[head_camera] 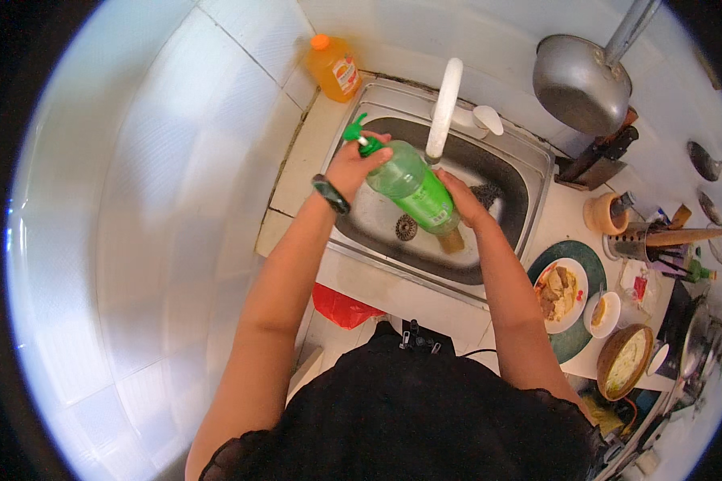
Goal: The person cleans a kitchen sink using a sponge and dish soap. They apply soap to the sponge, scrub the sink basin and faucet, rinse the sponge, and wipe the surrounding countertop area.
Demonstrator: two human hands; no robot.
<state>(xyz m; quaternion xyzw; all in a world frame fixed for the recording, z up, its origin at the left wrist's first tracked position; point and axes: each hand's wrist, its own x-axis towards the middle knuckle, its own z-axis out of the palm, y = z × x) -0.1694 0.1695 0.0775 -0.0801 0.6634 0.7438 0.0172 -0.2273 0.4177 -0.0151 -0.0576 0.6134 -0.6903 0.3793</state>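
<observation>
A green pump bottle (412, 186) with a printed label is tilted over the stainless steel sink (391, 249). My left hand (361, 159) grips its neck just below the green pump head. Against the lower right side of the bottle rests my right hand (462, 195), its fingers partly hidden behind it. The white faucet (445, 108) arches over the basin just behind the bottle. Down in the basin are the drain strainer (406, 227), a brown sponge-like block (452, 242) partly covered by the bottle, and a dark scouring pad (486, 194) near my right fingers.
An orange liquid bottle (336, 69) stands at the sink's back left corner. On the right are a knife block (589, 165), a wooden mortar (601, 213), a utensil holder (632, 242), a plate of food (561, 294) and a brown bowl (626, 362). A saucepan (580, 84) hangs above.
</observation>
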